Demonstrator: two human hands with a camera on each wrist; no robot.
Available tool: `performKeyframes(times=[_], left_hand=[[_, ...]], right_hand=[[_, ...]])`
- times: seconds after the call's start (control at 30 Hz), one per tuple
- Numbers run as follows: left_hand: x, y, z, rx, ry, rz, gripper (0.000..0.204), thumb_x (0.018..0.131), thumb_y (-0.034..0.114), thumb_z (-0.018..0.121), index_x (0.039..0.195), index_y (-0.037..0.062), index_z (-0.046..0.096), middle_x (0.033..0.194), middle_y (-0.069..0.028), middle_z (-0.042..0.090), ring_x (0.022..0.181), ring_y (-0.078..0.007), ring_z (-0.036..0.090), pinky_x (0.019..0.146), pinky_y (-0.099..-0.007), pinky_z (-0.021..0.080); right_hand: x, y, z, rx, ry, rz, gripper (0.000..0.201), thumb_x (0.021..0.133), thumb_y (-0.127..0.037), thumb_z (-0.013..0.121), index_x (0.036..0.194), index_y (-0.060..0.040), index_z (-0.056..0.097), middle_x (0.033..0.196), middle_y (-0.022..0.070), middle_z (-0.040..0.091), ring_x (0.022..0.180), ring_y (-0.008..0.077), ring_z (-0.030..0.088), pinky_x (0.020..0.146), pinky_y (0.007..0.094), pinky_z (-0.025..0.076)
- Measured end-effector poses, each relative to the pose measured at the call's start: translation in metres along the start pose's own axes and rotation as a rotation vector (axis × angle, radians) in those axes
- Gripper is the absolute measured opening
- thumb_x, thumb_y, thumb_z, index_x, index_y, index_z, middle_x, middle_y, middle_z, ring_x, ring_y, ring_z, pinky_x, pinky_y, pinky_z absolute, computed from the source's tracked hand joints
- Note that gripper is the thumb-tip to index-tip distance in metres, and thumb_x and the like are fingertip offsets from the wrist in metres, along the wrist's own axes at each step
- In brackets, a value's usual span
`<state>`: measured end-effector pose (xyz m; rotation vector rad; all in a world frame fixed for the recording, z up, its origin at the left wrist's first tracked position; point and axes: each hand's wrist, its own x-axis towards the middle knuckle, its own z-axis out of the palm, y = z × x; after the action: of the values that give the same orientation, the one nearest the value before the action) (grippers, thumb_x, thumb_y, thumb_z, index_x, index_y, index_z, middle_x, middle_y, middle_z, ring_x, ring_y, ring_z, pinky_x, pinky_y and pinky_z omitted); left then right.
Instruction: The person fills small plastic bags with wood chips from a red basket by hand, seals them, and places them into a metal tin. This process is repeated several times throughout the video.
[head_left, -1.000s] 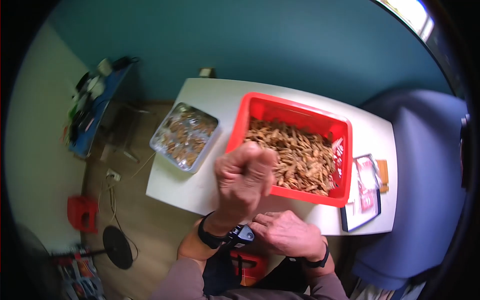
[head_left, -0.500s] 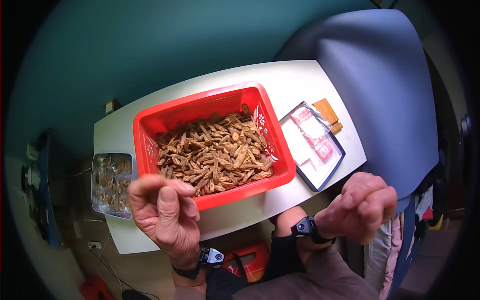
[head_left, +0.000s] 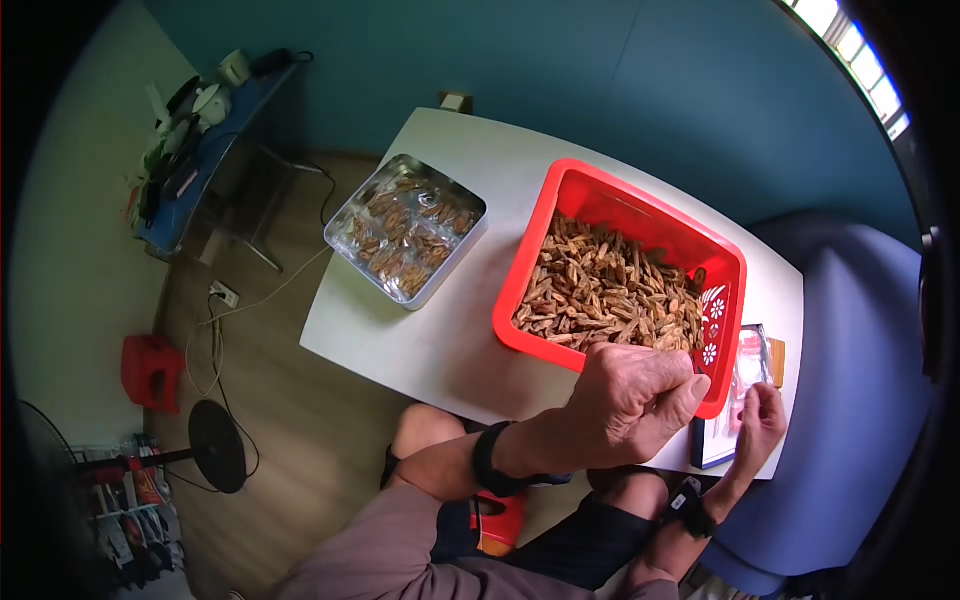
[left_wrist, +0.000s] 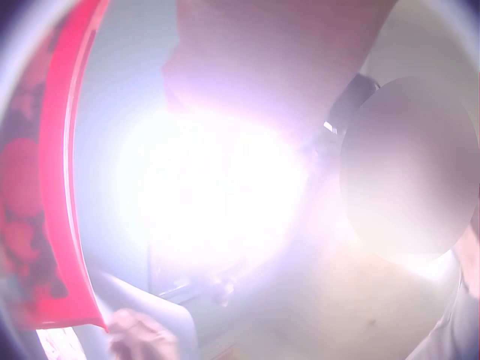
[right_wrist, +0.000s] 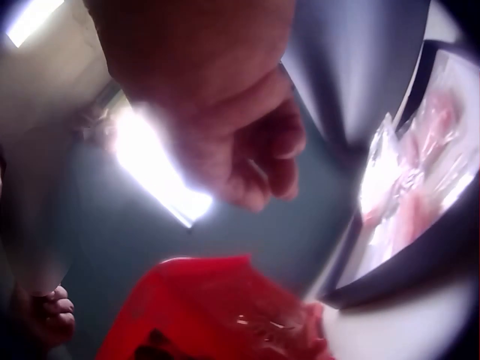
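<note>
My left hand hangs over the front right corner of the red plastic basket, fingers curled and thumb beside the forefinger, nothing visible in it. Brown dried slices, like cut root or bark, heap inside the basket. To its right my right hand hovers by a dark-edged white tray. In the right wrist view its fingers bend toward the palm around nothing visible, apart from the clear plastic bag with pink contents on that tray. Glare washes out most of the left wrist view.
A metal tin of clear bags filled with brown slices stands left on the white table. Wooden pieces lie beyond the tray. A blue-covered piece of furniture borders the right side. Cables trail over the floor.
The head view has swung right and back left. My left hand has passed from the basket's left front to its right front corner; my right hand has come to the tray. The basket's contents look unchanged.
</note>
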<state>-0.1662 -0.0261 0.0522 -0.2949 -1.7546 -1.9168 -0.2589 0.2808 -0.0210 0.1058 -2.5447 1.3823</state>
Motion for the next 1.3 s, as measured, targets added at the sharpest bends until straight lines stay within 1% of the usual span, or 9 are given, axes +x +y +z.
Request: performKeyframes(times=[0.03,0.1,0.27,0.33,0.6,0.67,0.9,0.97,1.3], left_hand=[[0.000,0.000,0.001,0.070,0.015,0.059,0.021,0.093,0.006,0.062,0.073,0.0023,0.057,0.060,-0.0062,0.052,0.051,-0.0159,0.053,0.049,-0.0320,0.041],[0.000,-0.001,0.006,0.067,0.031,0.148,0.011,0.090,0.003,0.061,0.079,0.0017,0.059,0.067,-0.0073,0.058,0.057,-0.0175,0.058,0.054,-0.0304,0.046],[-0.005,0.000,0.003,0.096,0.042,0.033,0.005,0.097,0.006,0.056,0.099,0.0022,0.058,0.079,-0.0045,0.064,0.071,-0.0100,0.060,0.066,-0.0249,0.049],[-0.006,0.009,0.002,0.018,0.110,-0.063,0.004,0.094,0.005,0.062,0.094,0.0015,0.061,0.079,-0.0055,0.064,0.071,-0.0095,0.062,0.067,-0.0240,0.050],[0.000,0.012,-0.005,-0.023,0.196,-0.162,0.009,0.097,0.008,0.062,0.099,0.0006,0.057,0.079,-0.0049,0.064,0.071,-0.0074,0.060,0.069,-0.0213,0.048],[0.001,0.009,-0.007,-0.018,0.182,-0.151,0.009,0.097,0.009,0.061,0.099,0.0009,0.057,0.078,-0.0048,0.064,0.071,-0.0069,0.060,0.068,-0.0203,0.047],[0.005,0.002,-0.006,0.017,0.225,-0.132,0.009,0.098,0.010,0.061,0.098,0.0029,0.057,0.076,-0.0047,0.064,0.065,-0.0060,0.055,0.062,-0.0195,0.043],[0.006,0.001,-0.006,0.022,0.219,-0.139,0.008,0.098,0.010,0.061,0.098,0.0032,0.057,0.077,-0.0046,0.064,0.065,-0.0055,0.055,0.062,-0.0191,0.043],[0.008,0.000,-0.010,0.024,0.224,-0.149,0.009,0.097,0.011,0.062,0.099,0.0035,0.057,0.078,-0.0046,0.065,0.063,-0.0038,0.052,0.060,-0.0177,0.041]], right_hand=[[0.001,0.026,-0.006,-0.050,-0.035,-0.048,0.011,0.095,-0.006,0.065,0.097,0.0040,0.066,0.079,0.0030,0.064,0.066,0.0070,0.053,0.058,0.0219,0.043],[0.002,0.023,-0.009,-0.261,-0.089,0.072,0.014,0.092,-0.010,0.067,0.093,0.0041,0.068,0.074,0.0049,0.065,0.069,0.0099,0.056,0.064,0.0268,0.048],[0.001,0.030,-0.014,-0.394,-0.115,0.050,0.018,0.087,-0.015,0.070,0.100,-0.0026,0.073,0.086,0.0121,0.073,0.075,0.0215,0.071,0.071,0.0330,0.055],[0.000,0.020,-0.014,-0.459,-0.099,0.044,0.021,0.083,-0.019,0.069,0.097,-0.0045,0.074,0.083,0.0129,0.073,0.073,0.0266,0.070,0.070,0.0351,0.055],[0.006,0.021,-0.004,-0.507,-0.169,0.060,0.028,0.080,-0.025,0.070,0.097,-0.0026,0.074,0.077,0.0149,0.071,0.072,0.0274,0.070,0.069,0.0378,0.054],[0.010,0.029,-0.001,-0.508,-0.163,0.042,0.033,0.084,-0.031,0.070,0.099,-0.0018,0.073,0.076,0.0132,0.071,0.068,0.0231,0.067,0.065,0.0353,0.052],[0.024,0.051,0.015,-0.621,-0.211,0.032,0.045,0.084,-0.045,0.070,0.096,-0.0017,0.071,0.075,0.0147,0.069,0.072,0.0292,0.068,0.068,0.0389,0.051],[0.027,0.041,0.019,-0.698,-0.277,0.058,0.048,0.079,-0.048,0.071,0.094,-0.0019,0.071,0.076,0.0195,0.070,0.079,0.0354,0.069,0.073,0.0462,0.050],[0.030,0.045,0.024,-0.667,-0.183,-0.005,0.041,0.084,-0.041,0.071,0.098,-0.0022,0.070,0.077,0.0195,0.070,0.078,0.0350,0.070,0.074,0.0459,0.051]])
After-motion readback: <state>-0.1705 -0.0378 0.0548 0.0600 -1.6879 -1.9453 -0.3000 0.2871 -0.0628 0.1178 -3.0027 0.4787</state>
